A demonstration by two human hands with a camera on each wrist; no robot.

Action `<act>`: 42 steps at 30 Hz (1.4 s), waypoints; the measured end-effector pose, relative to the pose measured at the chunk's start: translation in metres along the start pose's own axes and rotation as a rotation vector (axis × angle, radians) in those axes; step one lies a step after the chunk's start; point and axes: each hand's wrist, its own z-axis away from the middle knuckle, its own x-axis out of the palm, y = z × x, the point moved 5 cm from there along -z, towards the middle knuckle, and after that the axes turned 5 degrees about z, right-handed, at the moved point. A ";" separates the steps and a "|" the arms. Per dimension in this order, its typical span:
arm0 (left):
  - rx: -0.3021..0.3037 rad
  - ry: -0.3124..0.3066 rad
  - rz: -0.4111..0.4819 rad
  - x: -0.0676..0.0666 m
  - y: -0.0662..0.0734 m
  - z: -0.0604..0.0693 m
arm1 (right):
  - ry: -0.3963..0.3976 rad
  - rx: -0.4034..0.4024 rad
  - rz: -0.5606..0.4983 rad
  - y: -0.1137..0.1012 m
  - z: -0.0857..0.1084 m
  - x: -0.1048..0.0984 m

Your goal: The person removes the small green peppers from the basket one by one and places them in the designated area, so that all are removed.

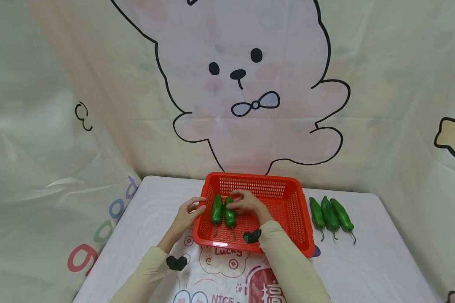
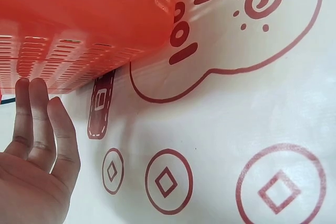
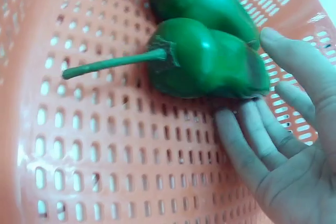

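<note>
Two green peppers, a left one (image 1: 217,209) and a right one (image 1: 230,216), lie side by side in the left part of a red plastic basket (image 1: 261,176). My right hand (image 1: 248,204) is inside the basket at the right pepper. In the right wrist view, its thumb and loosely spread fingers (image 3: 294,166) surround the tip of the nearer pepper (image 3: 194,59) without closing on it. Beside the basket's left wall is my left hand (image 1: 186,214). Its fingers, extended in the left wrist view, reach the perforated wall (image 2: 79,3); whether they press on it I cannot tell.
Three more green peppers (image 1: 330,213) lie in a row on the white table, right of the basket. Printed drawings cover the tablecloth (image 1: 223,265) in front. A cloth backdrop with a cartoon animal (image 1: 246,139) hangs behind the table.
</note>
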 end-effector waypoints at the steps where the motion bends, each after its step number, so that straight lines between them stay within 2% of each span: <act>1: 0.000 -0.001 0.002 0.000 0.000 0.000 | -0.011 0.015 0.008 0.001 0.000 0.001; 10: -0.011 0.016 0.001 0.002 0.002 0.001 | -0.093 -0.054 0.184 -0.001 -0.003 0.009; 14: -0.019 0.008 0.000 0.002 -0.003 -0.002 | -0.093 -0.085 0.226 -0.001 -0.003 0.010; 20: -0.028 0.052 -0.003 -0.004 -0.029 -0.013 | -0.076 -0.050 0.058 0.003 -0.001 0.007; 22: -0.029 0.061 -0.010 -0.005 -0.032 -0.014 | -0.071 -0.041 0.003 0.004 -0.001 0.005; 29: -0.011 0.052 -0.011 -0.006 -0.034 -0.013 | -0.083 -0.010 -0.232 0.004 0.001 -0.005; 37: -0.031 0.048 -0.022 -0.005 -0.035 -0.013 | -0.132 -0.027 -0.463 -0.002 0.008 -0.016; 42: -0.039 0.050 -0.015 -0.005 -0.035 -0.014 | -0.172 -0.044 -0.545 -0.008 0.015 -0.023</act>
